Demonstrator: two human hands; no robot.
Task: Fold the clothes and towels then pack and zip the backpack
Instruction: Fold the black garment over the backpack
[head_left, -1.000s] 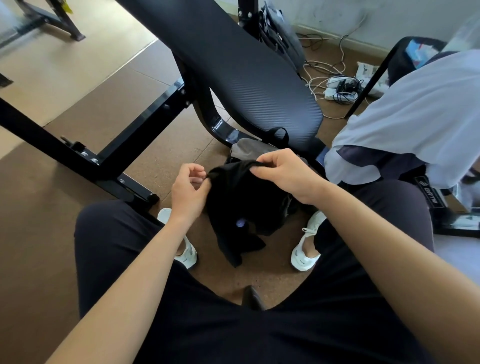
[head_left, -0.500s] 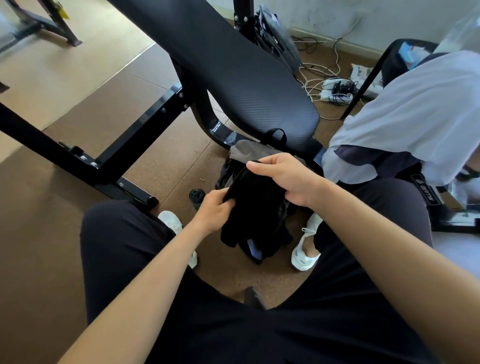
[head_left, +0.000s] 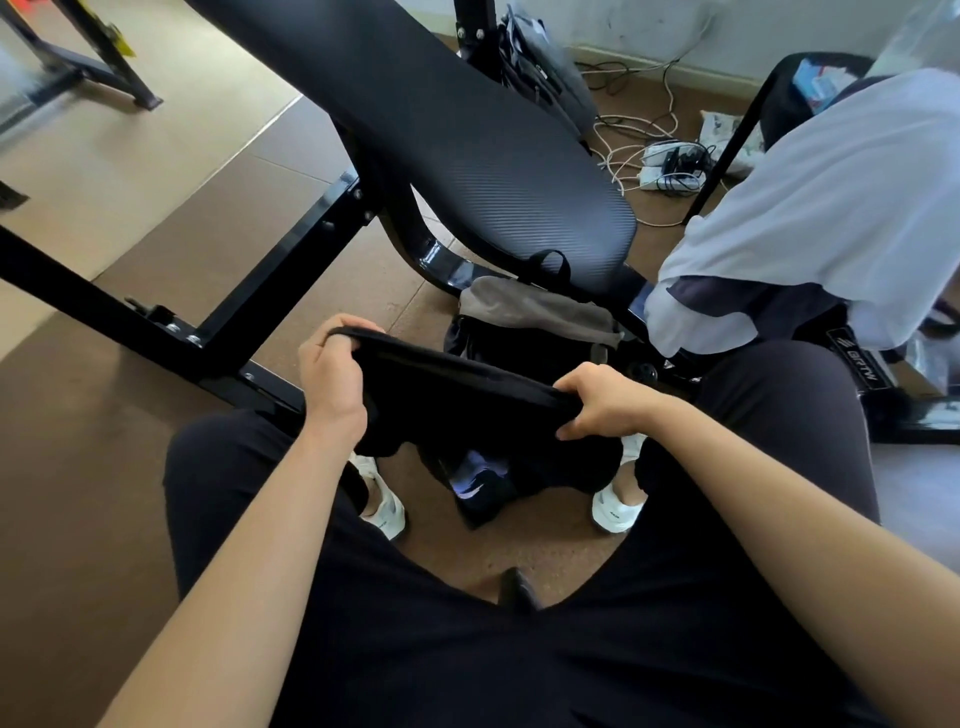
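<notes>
A black garment (head_left: 457, 410) with a pale logo near its lower hem hangs stretched between my two hands above my knees. My left hand (head_left: 332, 382) grips its upper left corner, fingers curled over the edge. My right hand (head_left: 602, 402) grips the upper right corner. Behind it on the floor sits an open dark backpack (head_left: 540, 332) with a grey-brown cloth across its top. A white and dark-trimmed garment (head_left: 810, 228) is draped over a frame at the right.
A black padded weight bench (head_left: 467, 135) slants across the top, its steel frame (head_left: 156, 322) running left. Cables and a power strip (head_left: 670, 171) lie on the cork floor behind. Another grey bag (head_left: 545, 67) leans at the back. My white shoes rest on the floor below.
My hands have moved apart, pulling the bunched black garment out flat along its top edge. The left hand rose and shifted left; the right hand dropped and moved right.
</notes>
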